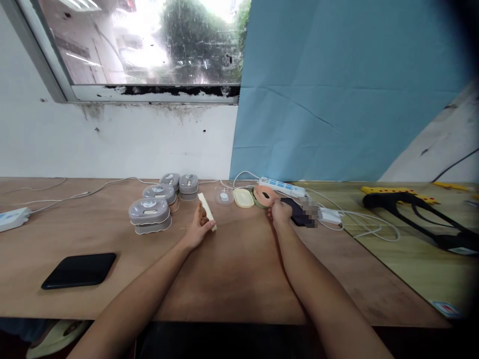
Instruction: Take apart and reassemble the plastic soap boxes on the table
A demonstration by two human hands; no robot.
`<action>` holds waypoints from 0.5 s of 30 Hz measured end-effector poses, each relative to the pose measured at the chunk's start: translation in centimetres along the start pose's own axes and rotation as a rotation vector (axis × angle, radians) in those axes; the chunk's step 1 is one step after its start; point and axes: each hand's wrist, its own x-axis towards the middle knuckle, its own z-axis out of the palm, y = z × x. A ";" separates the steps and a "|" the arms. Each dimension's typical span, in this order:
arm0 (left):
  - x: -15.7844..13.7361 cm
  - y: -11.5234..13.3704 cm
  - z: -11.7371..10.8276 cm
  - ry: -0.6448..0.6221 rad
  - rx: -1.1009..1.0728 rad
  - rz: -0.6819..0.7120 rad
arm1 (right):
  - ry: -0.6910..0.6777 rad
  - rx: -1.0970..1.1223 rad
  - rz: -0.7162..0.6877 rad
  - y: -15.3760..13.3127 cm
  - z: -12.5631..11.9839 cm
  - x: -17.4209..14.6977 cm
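My left hand [195,230] holds a narrow cream-coloured piece [207,209] tilted on the table, the thumb across its lower end and the fingers along its left side. With closed fingers, my right hand [281,213] grips the near right edge of an orange oval lid [264,195] with a dark slot. A green rim [258,203] shows under that lid. Between the hands lie a pale yellow oval lid or tray [243,198] and a clear shallow piece [224,195] with a white round spot.
Several grey lunch boxes with clear lids [149,212] stand to the left. A black phone [79,270] lies near the front edge. A power strip [282,187], a dark flat object [295,213], a white adapter [329,215] and cables are at the right, beside a black strap-like object [419,219].
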 end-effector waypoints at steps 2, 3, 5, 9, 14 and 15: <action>0.0 -0.1 0.0 0.005 -0.006 0.004 | 0.005 -0.005 0.088 -0.4 0.3 -0.4; 0.0 -0.1 0.0 0.004 -0.009 0.004 | -0.007 -0.014 0.128 -0.6 0.4 -0.5; 0.0 0.0 0.1 -0.004 -0.013 0.001 | -0.052 -0.049 0.159 -0.9 0.5 -0.6; -0.1 0.4 0.4 -0.010 -0.019 0.001 | 0.018 -0.282 -0.060 -1.0 0.0 -0.3; -0.2 0.5 0.5 -0.016 -0.003 -0.001 | 0.135 -0.393 -0.470 -0.5 -0.5 0.1; -0.2 0.5 0.5 -0.017 0.002 -0.003 | 0.101 -0.411 -0.549 -0.3 -0.5 0.2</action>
